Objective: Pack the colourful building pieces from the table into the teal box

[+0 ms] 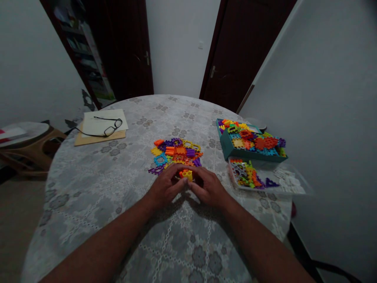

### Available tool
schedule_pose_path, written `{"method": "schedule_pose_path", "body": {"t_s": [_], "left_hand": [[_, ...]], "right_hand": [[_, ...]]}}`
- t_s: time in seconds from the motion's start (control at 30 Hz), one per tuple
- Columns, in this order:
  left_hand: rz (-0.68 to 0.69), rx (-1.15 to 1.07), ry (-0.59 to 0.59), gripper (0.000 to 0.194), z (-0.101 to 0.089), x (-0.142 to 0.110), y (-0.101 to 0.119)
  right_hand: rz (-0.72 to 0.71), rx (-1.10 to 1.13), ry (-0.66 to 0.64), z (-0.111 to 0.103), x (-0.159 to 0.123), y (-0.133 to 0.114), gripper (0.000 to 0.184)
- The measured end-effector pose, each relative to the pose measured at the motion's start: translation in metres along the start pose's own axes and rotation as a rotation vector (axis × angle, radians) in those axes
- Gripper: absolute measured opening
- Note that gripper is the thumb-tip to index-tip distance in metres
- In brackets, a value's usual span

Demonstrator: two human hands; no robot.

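The yellow block (187, 174) sat between my two hands at the near edge of the loose pile of blocks (176, 154) on the table (97, 184). My left hand (165, 187) and right hand (207, 188) both had their fingers closed on it, along with an orange bit. Judging by the pile, little was joined so far: most pieces lay flat and separate. The teal box (226, 147) and the clear tray (235, 179) to my right held many more.

blocks (176, 154) mid-table, box (232, 151) right, glasses (109, 127) left
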State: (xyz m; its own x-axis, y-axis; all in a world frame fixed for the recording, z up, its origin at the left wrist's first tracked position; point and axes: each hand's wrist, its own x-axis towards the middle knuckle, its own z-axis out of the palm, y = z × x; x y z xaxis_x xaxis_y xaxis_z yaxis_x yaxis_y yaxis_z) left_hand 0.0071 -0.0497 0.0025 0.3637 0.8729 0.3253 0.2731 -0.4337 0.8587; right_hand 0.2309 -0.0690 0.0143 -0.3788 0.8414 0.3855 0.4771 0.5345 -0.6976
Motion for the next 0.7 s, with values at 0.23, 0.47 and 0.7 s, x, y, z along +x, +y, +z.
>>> {"method": "schedule_pose_path", "body": {"t_s": [0.23, 0.47, 0.7], "left_hand": [[-0.235, -0.183, 0.127, 0.043, -0.007, 0.003, -0.002], [-0.311, -0.281, 0.141, 0.054, -0.006, 0.007, -0.004], [-0.206, -0.158, 0.067, 0.035, -0.008, 0.004, 0.000]], "right_hand": [[-0.014, -0.358, 0.100, 0.002, 0.002, 0.028, 0.043], [0.086, -0.519, 0.013, 0.018, 0.012, 0.029, 0.026], [0.244, -0.102, 0.098, 0.013, 0.011, 0.018, 0.019]]}}
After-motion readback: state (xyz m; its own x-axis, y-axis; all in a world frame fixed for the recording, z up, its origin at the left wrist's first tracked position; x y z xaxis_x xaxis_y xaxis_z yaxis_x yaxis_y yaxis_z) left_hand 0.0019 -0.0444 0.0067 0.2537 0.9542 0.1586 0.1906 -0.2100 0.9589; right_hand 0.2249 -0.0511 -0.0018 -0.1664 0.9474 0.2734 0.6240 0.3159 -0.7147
